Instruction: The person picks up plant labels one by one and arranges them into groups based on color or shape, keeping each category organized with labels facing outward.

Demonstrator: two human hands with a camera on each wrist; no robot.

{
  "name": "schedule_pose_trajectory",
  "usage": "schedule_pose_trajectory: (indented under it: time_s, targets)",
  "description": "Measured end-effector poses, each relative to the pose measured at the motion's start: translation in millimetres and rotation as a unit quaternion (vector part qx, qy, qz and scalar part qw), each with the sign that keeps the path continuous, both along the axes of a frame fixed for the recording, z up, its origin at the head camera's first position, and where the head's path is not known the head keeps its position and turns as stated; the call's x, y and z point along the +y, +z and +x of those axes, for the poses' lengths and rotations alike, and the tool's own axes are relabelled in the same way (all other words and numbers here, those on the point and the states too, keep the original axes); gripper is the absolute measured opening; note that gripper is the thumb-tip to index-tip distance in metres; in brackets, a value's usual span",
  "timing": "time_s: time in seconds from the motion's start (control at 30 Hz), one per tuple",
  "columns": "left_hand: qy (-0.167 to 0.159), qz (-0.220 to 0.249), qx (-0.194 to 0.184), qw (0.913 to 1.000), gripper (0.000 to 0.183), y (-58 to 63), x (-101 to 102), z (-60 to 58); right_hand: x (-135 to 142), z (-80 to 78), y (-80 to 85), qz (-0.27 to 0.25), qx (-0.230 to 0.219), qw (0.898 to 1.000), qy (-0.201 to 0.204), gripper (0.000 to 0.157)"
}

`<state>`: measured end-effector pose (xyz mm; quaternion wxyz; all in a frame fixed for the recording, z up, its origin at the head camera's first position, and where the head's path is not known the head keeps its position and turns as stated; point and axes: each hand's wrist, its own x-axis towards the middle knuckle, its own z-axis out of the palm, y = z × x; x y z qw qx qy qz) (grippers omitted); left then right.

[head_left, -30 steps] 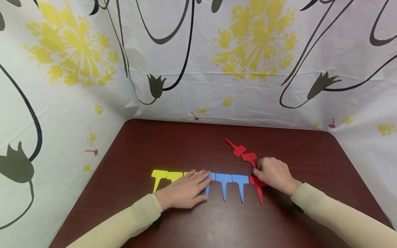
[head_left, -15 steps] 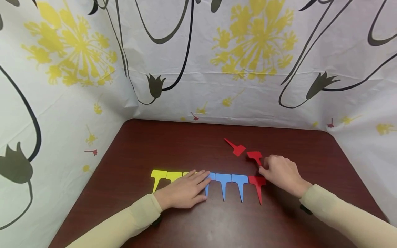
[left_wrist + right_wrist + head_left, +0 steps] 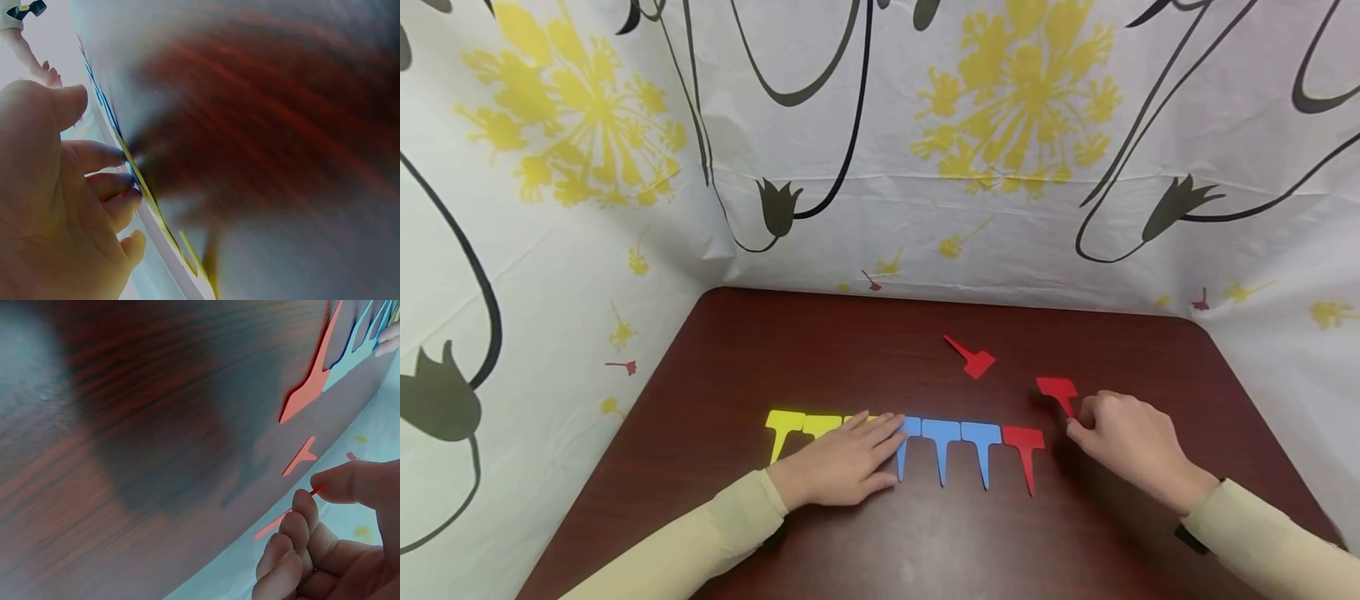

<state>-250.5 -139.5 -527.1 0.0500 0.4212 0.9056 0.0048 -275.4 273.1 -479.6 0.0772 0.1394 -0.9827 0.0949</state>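
A row of T-shaped plastic plant labels lies on the table, stems toward me: yellow labels on the left, blue labels in the middle, one red label at the right end. My left hand rests on the row with straight fingers, covering part of the yellow and blue ones. Right of the row, my right hand pinches another red plant label by its stem tip between thumb and finger. In the right wrist view a shadow falls apart from this held label. One more red label lies loose farther back.
The dark reddish-brown table has rounded far corners. A white cloth with yellow flowers and dark stems hangs behind it and along both sides.
My right hand has taken the red label by its stem and moved it to the right, away from the other loose one. The left hand stays on the row.
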Motion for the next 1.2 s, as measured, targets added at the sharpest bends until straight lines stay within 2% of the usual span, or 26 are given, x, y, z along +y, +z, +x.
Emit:
schedule_pose_trajectory:
  time_s: [0.2, 0.63, 1.0, 1.2]
  targets:
    - [0.0, -0.004, -0.001, 1.0, 0.068, -0.6, -1.4, -0.8, 8.6, 9.3, 1.6, 0.008, -0.003, 1.0, -0.009, 0.039]
    - [0.0, 0.003, -0.007, 1.0, 0.069, -4.3, 0.7, -0.2, 15.4, 31.2, -5.1, 0.027, -0.039, 0.999, -0.026, 0.041]
    - [-0.001, -0.005, -0.002, 1.0, 0.069, -3.4, 1.8, -1.0, 6.0, 44.8, -22.4, 0.022, -0.074, 0.997, -0.018, 0.044]
    - [0.003, -0.01, -0.001, 0.9999, 0.07, -4.1, 1.3, -1.1, 1.9, 45.8, -29.4, 0.018, -0.07, 0.997, -0.01, 0.045]
